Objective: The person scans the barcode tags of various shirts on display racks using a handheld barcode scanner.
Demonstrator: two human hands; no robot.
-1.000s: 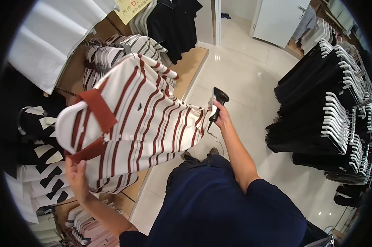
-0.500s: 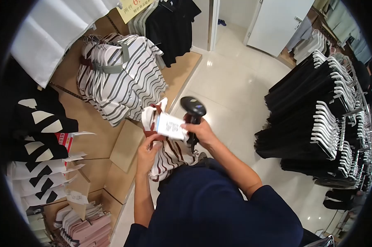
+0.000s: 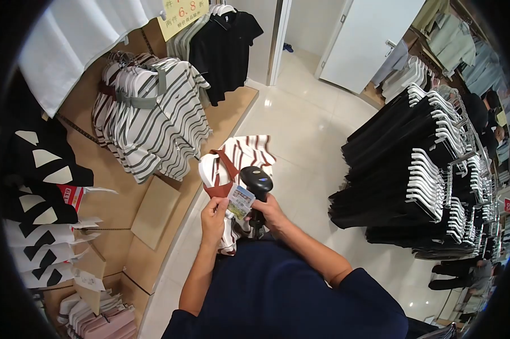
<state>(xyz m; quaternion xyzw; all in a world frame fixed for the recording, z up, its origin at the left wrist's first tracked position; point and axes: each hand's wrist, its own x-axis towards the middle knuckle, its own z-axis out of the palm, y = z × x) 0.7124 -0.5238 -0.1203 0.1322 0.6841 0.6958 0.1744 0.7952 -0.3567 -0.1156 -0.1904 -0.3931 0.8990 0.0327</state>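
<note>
My right hand (image 3: pixel 272 213) grips a black handheld barcode scanner (image 3: pixel 257 179), head tilted up, and its fingertips touch the right edge of a hang tag (image 3: pixel 241 201). The tag's printed side, with a small picture, faces me. My left hand (image 3: pixel 212 219) is closed with thumb and fingertips at the tag's left edge, beside the shirt's rust-brown collar. Below and behind the hands hangs a white shirt with brown stripes (image 3: pixel 249 151). A white hanger (image 3: pixel 208 171) shows at its neck. The scanner covers part of the shirt.
Striped shirts (image 3: pixel 164 121) hang over a wooden platform (image 3: pixel 153 212) at left. Black-and-white garments (image 3: pixel 46 164) are further left, black polo shirts (image 3: pixel 224 53) beyond. At right stands a rack of black garments on white hangers (image 3: pixel 424 186). A white door (image 3: pixel 368 42) is at the back.
The tag has turned from its barcode side to its picture side. The striped shirt has swung out, with more of it spread behind the scanner. The scanner sits lower in view.
</note>
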